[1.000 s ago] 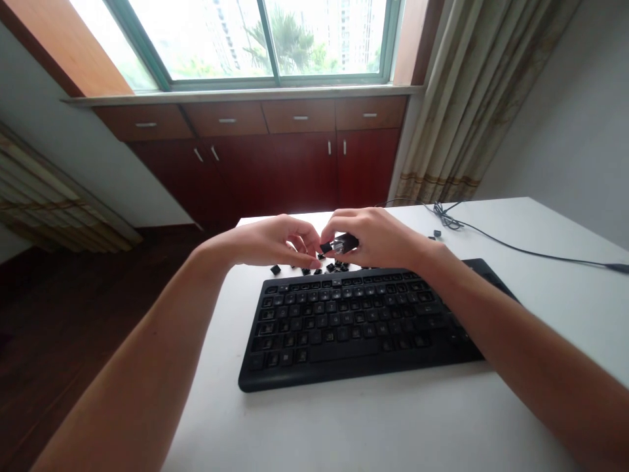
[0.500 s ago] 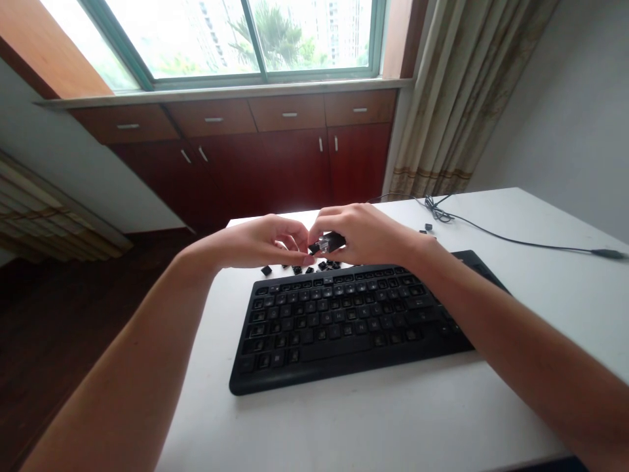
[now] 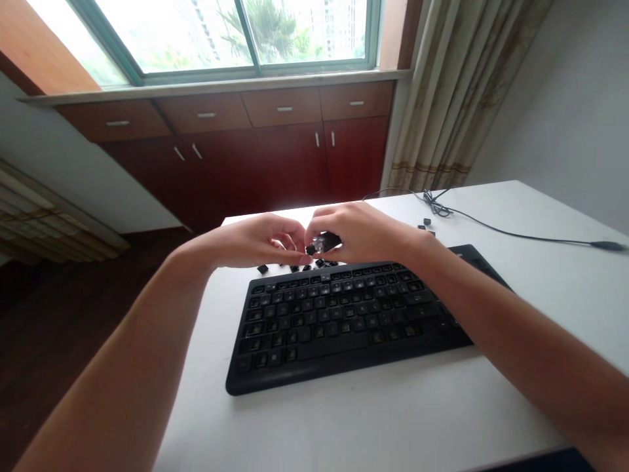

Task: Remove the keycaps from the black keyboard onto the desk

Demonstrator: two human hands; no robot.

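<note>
Above the back edge of a black keyboard (image 3: 334,341), my two hands meet at the fingertips. My right hand (image 3: 356,229) is closed around a small black tool (image 3: 330,241) with a shiny, clear-looking front end; its exact kind is hard to make out. At that end sits a black keycap (image 3: 310,250), pinched by the thumb and fingers of my left hand (image 3: 275,241). Several loose keycaps (image 3: 293,268) lie on the table just behind the keyboard, partly hidden under my hands. Many key positions on the keyboard show bare sockets, while other keys still carry caps.
The keyboard rests on a white table (image 3: 393,413). A few more keycaps (image 3: 427,222) lie at the back right, near a bundled black cable (image 3: 435,202) running right to a plug (image 3: 608,246). Beyond the table stand reddish-brown cabinets (image 3: 289,160) under a window, beside a curtain (image 3: 432,98).
The whole view has shifted slightly. Both hands keep their hold on the tool and the keycap, and the keycap looks slightly turned at the tool's end.
</note>
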